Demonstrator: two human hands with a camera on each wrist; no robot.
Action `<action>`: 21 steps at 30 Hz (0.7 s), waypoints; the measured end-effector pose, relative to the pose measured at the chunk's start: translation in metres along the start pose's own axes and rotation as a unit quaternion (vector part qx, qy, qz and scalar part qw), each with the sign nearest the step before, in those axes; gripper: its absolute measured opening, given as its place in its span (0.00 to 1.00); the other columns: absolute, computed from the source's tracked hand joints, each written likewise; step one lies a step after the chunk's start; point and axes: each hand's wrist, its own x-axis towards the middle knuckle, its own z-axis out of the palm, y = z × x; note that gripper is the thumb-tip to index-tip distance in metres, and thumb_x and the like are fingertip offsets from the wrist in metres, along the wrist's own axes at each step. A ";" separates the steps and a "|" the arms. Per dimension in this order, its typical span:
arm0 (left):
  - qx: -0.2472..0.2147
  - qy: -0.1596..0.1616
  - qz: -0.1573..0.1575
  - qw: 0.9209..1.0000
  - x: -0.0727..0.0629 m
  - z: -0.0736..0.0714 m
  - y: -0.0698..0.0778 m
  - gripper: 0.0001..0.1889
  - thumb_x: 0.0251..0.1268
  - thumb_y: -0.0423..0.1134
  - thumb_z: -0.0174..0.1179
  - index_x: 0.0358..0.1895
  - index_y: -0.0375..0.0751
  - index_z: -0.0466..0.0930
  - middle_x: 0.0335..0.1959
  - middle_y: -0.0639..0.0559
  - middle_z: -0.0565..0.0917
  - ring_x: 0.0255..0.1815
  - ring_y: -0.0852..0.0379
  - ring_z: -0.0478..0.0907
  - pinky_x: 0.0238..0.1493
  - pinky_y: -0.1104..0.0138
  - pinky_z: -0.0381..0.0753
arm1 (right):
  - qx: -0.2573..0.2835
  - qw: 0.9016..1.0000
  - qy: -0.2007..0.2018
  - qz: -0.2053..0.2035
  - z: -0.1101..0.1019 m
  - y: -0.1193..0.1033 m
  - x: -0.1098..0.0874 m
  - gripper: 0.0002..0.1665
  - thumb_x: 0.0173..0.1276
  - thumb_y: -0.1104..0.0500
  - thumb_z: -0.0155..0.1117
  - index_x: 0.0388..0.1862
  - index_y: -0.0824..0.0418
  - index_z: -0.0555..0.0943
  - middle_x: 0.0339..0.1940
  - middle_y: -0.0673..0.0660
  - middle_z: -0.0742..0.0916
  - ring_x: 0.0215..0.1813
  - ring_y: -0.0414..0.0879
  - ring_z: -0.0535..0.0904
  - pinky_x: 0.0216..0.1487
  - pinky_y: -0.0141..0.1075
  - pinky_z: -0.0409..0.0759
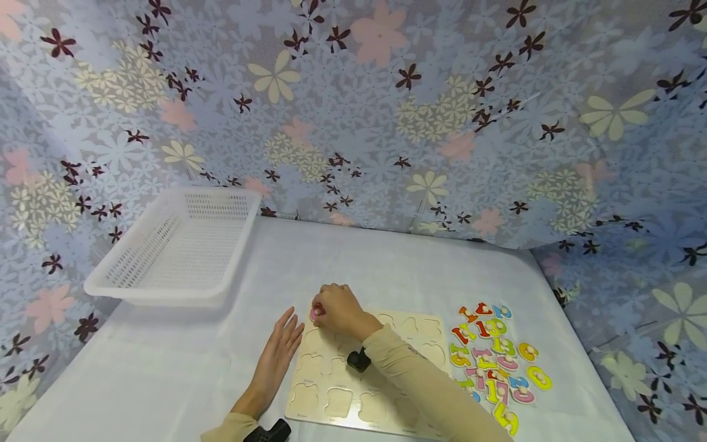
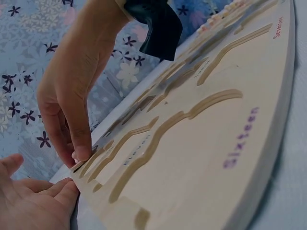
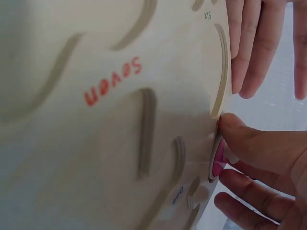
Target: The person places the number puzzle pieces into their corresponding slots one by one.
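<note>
A pale wooden number-puzzle board (image 1: 309,374) lies on the white table, with shaped recesses and printed words such as Sixteen and Seven. At its far left corner my right hand (image 1: 338,310) pinches a pink knobbed puzzle piece (image 3: 220,159) between thumb and fingers. The piece is down at a recess in that corner, partly hidden by the fingers in the head view. My left hand (image 1: 278,350) lies beside the board's left edge, fingers straight and fingertips right at the edge. One more pale knob (image 3: 200,194) shows near the word One in the right wrist view.
Right of the board lies a loose cluster of coloured number pieces (image 1: 502,347), some overlapping. A white perforated basket (image 1: 226,270) stands at the table's back left. Behind the table hangs a flowered cloth (image 1: 353,123). My right forearm crosses over the board.
</note>
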 end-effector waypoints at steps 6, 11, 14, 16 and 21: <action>0.009 -0.001 0.002 1.000 0.001 0.001 -0.001 0.31 0.80 0.52 0.19 0.78 0.41 0.31 0.77 0.37 0.33 0.76 0.39 0.37 0.75 0.53 0.39 | 0.000 1.000 0.016 0.012 0.001 0.001 0.000 0.16 0.55 0.47 0.76 0.40 0.50 0.86 0.33 0.45 0.81 0.38 0.42 0.77 0.50 0.45 0.76; 0.007 0.001 0.000 1.000 0.001 0.001 -0.001 0.31 0.80 0.53 0.20 0.78 0.41 0.31 0.77 0.37 0.33 0.76 0.39 0.37 0.75 0.53 0.39 | -0.017 1.000 0.017 0.017 0.000 0.000 -0.001 0.17 0.53 0.44 0.77 0.40 0.49 0.87 0.33 0.45 0.82 0.39 0.42 0.78 0.54 0.47 0.76; 0.008 -0.002 -0.004 1.000 0.003 0.004 -0.002 0.31 0.80 0.53 0.19 0.78 0.41 0.31 0.77 0.37 0.33 0.76 0.39 0.37 0.76 0.54 0.39 | -0.015 1.000 0.014 0.020 0.000 0.002 -0.005 0.17 0.54 0.44 0.76 0.41 0.47 0.88 0.34 0.45 0.82 0.40 0.43 0.78 0.55 0.48 0.75; 0.009 -0.005 -0.006 1.000 0.004 0.006 -0.003 0.31 0.80 0.53 0.19 0.78 0.41 0.31 0.77 0.37 0.33 0.76 0.40 0.37 0.76 0.55 0.41 | -0.012 1.000 0.012 0.024 0.000 0.004 -0.008 0.17 0.55 0.44 0.75 0.43 0.47 0.87 0.35 0.45 0.82 0.40 0.43 0.78 0.56 0.48 0.75; 0.009 -0.005 -0.011 1.000 0.004 0.008 -0.004 0.31 0.80 0.52 0.19 0.77 0.39 0.30 0.77 0.36 0.33 0.76 0.40 0.37 0.76 0.61 0.46 | 0.013 0.999 0.020 0.034 -0.012 0.016 -0.027 0.23 0.56 0.44 0.74 0.50 0.49 0.85 0.42 0.48 0.85 0.46 0.46 0.79 0.57 0.50 0.75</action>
